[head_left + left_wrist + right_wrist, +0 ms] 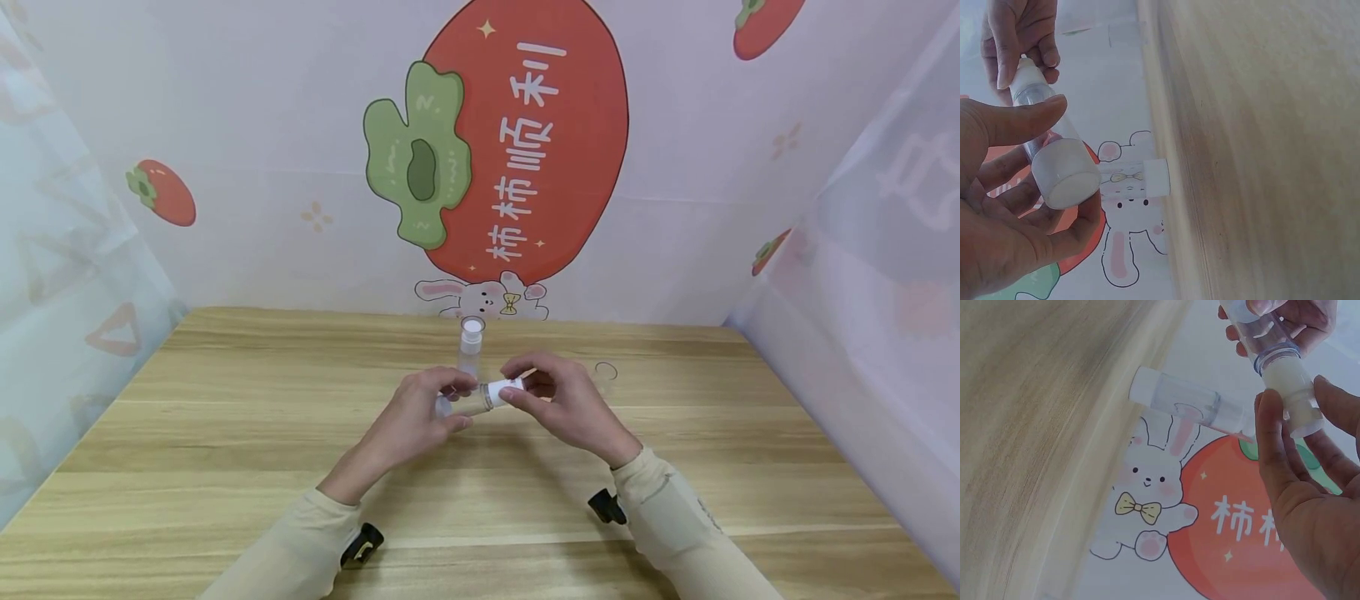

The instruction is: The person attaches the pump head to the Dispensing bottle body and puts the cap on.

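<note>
Held tilted above the table is a clear bottle [470,403] with a white base [1067,175]. My left hand [416,417] grips its body near the base, thumb on one side and fingers on the other. At the opposite end, my right hand [567,407] pinches the white pump top [1291,390] between thumb and fingers. The top sits against the bottle's neck; whether it is screwed tight I cannot tell. Just behind the hands, a second clear bottle [469,354] with a white top and base stands upright on the table.
A clear round cap-like piece [606,370] lies on the wooden table [262,433], right of the second bottle. Behind rises a white printed backdrop [247,108] with a big red persimmon and a rabbit. Similar sheets border both sides. Black wrist mounts [362,546] hang under the sleeves.
</note>
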Demonstrator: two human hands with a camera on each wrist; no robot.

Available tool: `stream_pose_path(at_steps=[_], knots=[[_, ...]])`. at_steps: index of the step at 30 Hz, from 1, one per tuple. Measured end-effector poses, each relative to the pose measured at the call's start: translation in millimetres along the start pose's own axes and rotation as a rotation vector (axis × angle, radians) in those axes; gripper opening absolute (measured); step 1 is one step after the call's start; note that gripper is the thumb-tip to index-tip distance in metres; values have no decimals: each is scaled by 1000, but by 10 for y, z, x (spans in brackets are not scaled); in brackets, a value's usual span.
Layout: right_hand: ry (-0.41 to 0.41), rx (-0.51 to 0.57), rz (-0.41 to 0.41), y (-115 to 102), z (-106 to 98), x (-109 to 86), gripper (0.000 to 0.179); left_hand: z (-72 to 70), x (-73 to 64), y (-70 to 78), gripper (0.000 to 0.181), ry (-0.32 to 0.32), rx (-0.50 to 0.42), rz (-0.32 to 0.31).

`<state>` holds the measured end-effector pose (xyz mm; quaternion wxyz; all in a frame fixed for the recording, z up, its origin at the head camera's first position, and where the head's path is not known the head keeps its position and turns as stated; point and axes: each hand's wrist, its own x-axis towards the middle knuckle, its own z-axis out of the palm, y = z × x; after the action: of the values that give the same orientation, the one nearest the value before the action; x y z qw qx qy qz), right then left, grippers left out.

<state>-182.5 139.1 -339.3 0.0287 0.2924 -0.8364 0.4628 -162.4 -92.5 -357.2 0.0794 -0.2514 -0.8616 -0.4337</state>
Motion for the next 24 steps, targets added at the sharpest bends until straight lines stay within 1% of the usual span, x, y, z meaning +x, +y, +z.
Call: stream_pose_path(at_steps=[5,13,20,24], knots=[[-1,16,-30,4,-1,1,18,0,0,-6,36,1,0,-6],[-60,25,-43,-5,-29,-8,31,-8,5,-16,35,6,-8,-20],[-67,-14,-4,-5,-24,2,25,-18,3,-17,36,5,-10,-7],[-67,-52,32,-20,-19,3,21,-19,2,-9,36,-1,-11,-12]])
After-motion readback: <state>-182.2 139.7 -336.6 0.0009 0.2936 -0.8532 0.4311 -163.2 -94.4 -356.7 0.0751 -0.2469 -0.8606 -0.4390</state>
